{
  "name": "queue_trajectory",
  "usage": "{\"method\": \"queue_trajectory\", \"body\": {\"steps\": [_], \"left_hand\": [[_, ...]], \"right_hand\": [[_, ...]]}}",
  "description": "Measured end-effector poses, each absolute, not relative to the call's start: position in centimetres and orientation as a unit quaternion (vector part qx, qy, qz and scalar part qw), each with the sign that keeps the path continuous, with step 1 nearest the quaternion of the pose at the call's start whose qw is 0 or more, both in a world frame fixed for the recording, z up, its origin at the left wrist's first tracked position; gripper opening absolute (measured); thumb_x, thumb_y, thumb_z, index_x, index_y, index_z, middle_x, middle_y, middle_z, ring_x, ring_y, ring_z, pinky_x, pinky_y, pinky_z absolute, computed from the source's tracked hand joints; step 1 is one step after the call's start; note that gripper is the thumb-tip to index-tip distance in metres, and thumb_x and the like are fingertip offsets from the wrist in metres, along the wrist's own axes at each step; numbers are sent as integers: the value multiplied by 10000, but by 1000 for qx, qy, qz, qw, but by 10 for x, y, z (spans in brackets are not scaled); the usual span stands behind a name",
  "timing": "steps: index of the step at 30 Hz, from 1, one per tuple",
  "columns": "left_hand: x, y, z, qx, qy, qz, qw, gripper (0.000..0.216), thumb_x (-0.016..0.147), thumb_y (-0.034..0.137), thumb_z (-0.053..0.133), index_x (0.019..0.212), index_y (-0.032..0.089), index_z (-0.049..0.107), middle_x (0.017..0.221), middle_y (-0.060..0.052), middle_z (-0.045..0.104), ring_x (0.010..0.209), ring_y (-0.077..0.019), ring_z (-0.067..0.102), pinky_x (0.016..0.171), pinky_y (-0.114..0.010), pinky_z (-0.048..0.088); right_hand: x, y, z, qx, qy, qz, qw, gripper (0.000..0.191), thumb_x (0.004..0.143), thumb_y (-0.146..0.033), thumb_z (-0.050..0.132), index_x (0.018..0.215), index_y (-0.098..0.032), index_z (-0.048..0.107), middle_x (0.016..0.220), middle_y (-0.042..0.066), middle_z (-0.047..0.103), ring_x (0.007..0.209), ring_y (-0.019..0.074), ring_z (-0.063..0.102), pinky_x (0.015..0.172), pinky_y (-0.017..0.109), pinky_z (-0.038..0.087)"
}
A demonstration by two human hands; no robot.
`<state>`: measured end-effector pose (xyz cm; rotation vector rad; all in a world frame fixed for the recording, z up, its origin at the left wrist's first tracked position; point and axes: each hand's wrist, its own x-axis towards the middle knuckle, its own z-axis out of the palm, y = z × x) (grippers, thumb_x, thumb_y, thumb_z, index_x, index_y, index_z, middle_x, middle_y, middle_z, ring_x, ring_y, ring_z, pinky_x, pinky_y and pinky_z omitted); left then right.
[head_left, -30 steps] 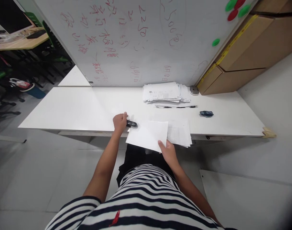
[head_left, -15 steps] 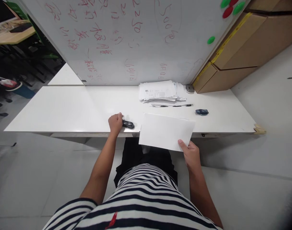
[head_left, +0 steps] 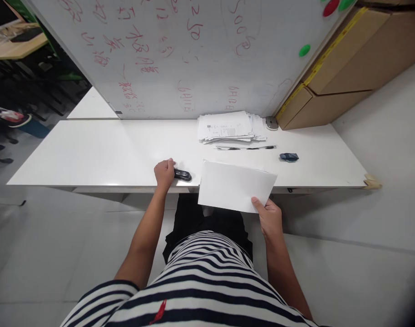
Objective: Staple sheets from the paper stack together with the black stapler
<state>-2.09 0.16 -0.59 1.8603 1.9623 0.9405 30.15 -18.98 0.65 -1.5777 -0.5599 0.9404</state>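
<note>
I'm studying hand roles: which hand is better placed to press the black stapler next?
Probably the left hand: it grips one end of the black stapler, while the right hand holds white paper.

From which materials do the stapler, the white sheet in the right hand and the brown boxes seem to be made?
Stapler: probably hard plastic, glossy black; bright highlights on top.
Sheet: apparently paper, matt white; thin, without shine.
Boxes: probably cardboard, dull brown; flat faces, straight edges.
</note>
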Motion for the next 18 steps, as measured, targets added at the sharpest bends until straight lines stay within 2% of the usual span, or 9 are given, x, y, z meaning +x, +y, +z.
{"method": "queue_trajectory", "body": {"steps": [13, 18], "left_hand": [[-19, 1, -4, 636, 680, 333, 148, 548, 958, 434, 256, 810, 202, 730, 810, -52, 717, 886, -215, 640, 818, -347, 432], [-19, 1, -4, 640, 677, 332, 148, 554, 956, 437, 253, 789, 199, 725, 873, -49, 728, 914, -211, 638, 830, -336, 431]], "right_hand": [[300, -190, 8, -653, -226, 386, 611, 442, 639, -439, 800, 950, -132, 731, 898, 89, 741, 794, 226, 674, 715, 354, 540], [300, -191, 4, -650, -224, 403, 604, 460, 647, -437, 801, 998, -149, 725, 923, 72, 743, 788, 213, 678, 732, 354, 537]]}}
